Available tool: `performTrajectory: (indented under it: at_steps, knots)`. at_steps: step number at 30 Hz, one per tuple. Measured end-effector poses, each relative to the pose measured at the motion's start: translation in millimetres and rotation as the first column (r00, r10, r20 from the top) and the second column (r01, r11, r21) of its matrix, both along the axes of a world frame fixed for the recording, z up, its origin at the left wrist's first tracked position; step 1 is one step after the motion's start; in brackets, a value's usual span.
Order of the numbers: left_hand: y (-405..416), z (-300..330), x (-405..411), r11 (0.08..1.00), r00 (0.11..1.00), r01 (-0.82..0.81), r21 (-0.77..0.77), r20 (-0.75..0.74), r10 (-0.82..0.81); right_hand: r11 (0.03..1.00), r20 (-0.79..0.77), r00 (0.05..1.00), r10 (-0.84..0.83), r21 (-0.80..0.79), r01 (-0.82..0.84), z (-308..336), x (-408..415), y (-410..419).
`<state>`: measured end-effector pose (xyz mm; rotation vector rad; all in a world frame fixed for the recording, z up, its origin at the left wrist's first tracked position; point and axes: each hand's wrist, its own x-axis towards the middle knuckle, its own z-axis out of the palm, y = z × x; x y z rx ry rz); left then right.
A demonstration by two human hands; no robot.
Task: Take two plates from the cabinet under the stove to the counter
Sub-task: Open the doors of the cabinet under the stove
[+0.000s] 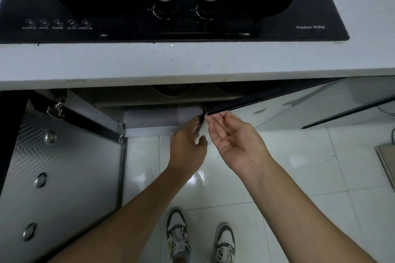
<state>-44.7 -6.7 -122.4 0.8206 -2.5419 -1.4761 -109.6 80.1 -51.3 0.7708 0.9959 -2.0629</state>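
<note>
No plates show in the head view. The cabinet (149, 111) under the black gas stove (119, 17) is open, and the white counter (149, 64) hides most of its inside. Its left door (64, 166) is swung wide, silver inner face showing. The glossy right door (299, 102) stands partly open. My left hand (188, 147) curls its fingers around the right door's free edge near its top corner. My right hand (233, 136) is palm up with straight fingers, its fingertips touching that same corner.
White glossy floor tiles (288, 166) lie below, with my two shoes (177, 235) at the bottom. A flat grey object (386, 162) sits on the floor at the right edge. The counter's front edge overhangs the cabinet opening.
</note>
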Motion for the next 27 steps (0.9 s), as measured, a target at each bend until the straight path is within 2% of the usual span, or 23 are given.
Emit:
performTrajectory:
  at_steps: [13, 18, 27]
  knots:
    - [114, 7, 67, 0.992, 0.99, -0.126, -0.014, -0.064, 0.125, 0.976, -0.009, 0.976, 0.218, 0.027, -0.218, 6, 46, 103]
    - [176, 6, 92, 0.99, 0.99, -0.136, -0.025, -0.027, 0.136, 0.948, -0.016, 0.95, 0.312, 0.075, -0.31, 10, 59, 164]
    - [272, 7, 117, 1.0, 1.0, -0.017, 0.008, -0.013, 0.017, 0.885, -0.032, 0.913, 0.407, 0.26, -0.386, 21, 65, 266]
